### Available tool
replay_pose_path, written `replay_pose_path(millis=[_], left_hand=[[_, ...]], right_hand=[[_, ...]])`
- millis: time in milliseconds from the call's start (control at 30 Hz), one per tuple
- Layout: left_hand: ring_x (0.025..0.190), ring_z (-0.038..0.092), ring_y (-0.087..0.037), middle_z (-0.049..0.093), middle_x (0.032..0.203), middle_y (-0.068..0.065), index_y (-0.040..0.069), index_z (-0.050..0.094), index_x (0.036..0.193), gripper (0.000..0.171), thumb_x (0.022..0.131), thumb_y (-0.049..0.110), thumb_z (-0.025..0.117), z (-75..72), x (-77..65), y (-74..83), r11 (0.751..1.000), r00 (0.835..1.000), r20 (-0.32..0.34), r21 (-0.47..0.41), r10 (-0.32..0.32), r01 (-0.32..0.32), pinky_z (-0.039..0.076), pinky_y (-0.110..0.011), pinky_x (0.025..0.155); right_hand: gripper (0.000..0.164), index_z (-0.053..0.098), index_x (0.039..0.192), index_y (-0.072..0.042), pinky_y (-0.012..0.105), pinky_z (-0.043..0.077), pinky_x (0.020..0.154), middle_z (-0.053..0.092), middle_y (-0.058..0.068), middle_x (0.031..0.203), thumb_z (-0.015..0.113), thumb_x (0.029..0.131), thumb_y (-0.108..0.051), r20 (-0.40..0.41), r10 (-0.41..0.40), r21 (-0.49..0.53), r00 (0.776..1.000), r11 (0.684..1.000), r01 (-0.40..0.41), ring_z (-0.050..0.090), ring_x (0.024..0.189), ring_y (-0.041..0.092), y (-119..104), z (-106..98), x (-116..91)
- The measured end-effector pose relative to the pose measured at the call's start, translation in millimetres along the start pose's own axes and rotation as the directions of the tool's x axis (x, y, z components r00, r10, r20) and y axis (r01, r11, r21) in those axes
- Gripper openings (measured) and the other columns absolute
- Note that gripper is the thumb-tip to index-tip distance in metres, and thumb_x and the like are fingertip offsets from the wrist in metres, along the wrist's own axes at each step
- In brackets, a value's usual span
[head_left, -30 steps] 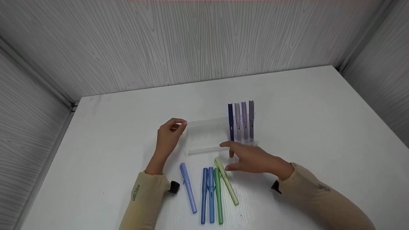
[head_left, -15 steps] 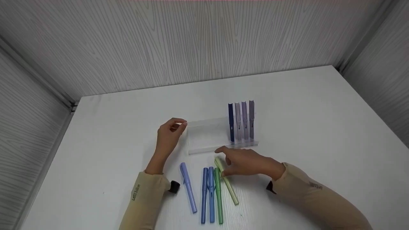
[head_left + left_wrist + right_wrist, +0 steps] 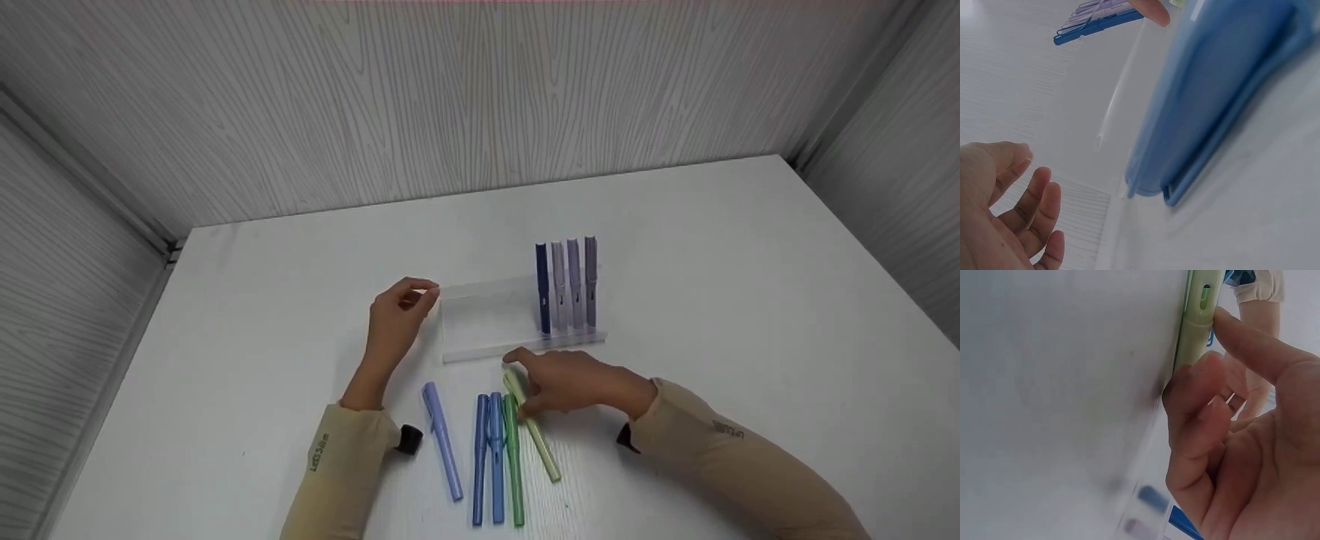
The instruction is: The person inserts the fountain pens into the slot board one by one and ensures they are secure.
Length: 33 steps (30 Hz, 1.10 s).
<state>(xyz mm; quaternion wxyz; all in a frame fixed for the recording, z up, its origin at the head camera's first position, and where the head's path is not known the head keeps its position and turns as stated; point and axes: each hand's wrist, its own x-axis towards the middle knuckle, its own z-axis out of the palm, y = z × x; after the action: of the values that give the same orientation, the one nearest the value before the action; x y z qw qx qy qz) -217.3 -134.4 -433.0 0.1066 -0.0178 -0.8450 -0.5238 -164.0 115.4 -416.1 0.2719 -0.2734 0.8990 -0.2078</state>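
Observation:
Around the cap end of a light green pen (image 3: 544,450) on the table, my right hand (image 3: 574,381) closes its thumb and fingers. In the right wrist view the thumb presses one side of that pen, with curled fingers against the other. My left hand (image 3: 397,319) pinches the far left corner of a clear pen stand (image 3: 480,351) between thumb and index finger. The stand's right part carries a dark blue pen (image 3: 543,289) and several purple-toned pens (image 3: 575,285), all side by side. Its left part shows bare clear plastic.
Left of the light green pen lie a green pen (image 3: 514,472), a lighter blue pen (image 3: 496,469), a darker blue pen (image 3: 479,469) and a lavender pen (image 3: 442,442). A blue pen cap (image 3: 1213,95) looms large in the left wrist view. Wood-grain panels (image 3: 480,97) border the table.
My right hand has moved from the stand's front edge toward me and slightly left, onto the light green pen. The left hand and the stand have kept their places.

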Motion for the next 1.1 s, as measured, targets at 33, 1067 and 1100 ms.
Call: replay_pose_path(millis=[33,1067,1100], left_hand=[[0.074,0.057,-0.012,0.07,0.086,-0.012,0.011,0.072,0.102,0.016,0.092,0.022,0.066,-0.1,0.0,0.3,1.0,1.0,0.0,-0.002,0.0,0.0,0.045,-0.024,0.062],[0.074,0.057,-0.014,0.069,0.086,-0.01,0.011,0.072,0.102,0.017,0.092,0.023,0.066,-0.9,0.2,2.5,1.0,1.0,0.0,0.007,-0.025,0.025,0.044,-0.023,0.061],[0.075,0.057,-0.015,0.069,0.086,-0.01,0.012,0.072,0.102,0.016,0.092,0.023,0.066,-0.9,0.1,2.7,1.0,1.0,-0.001,0.005,-0.024,0.024,0.045,-0.023,0.061]], right_hand=[[0.076,0.036,0.144,-0.017,0.029,0.041,0.054,0.061,-0.005,0.075,0.077,0.082,-0.034,0.006,0.006,0.011,1.0,1.0,-0.006,0.055,0.055,0.012,-0.5,-0.5,0.2],[0.065,0.035,0.142,-0.015,0.028,0.041,0.055,0.058,-0.005,0.072,0.07,0.088,-0.018,0.038,-0.047,0.109,0.998,0.993,0.043,0.057,0.052,0.014,4.6,-1.7,-0.4],[0.064,0.035,0.142,-0.015,0.028,0.042,0.055,0.058,-0.005,0.072,0.069,0.088,-0.017,0.038,-0.053,0.105,0.998,0.993,0.049,0.057,0.052,0.014,5.0,-1.6,-0.4]])
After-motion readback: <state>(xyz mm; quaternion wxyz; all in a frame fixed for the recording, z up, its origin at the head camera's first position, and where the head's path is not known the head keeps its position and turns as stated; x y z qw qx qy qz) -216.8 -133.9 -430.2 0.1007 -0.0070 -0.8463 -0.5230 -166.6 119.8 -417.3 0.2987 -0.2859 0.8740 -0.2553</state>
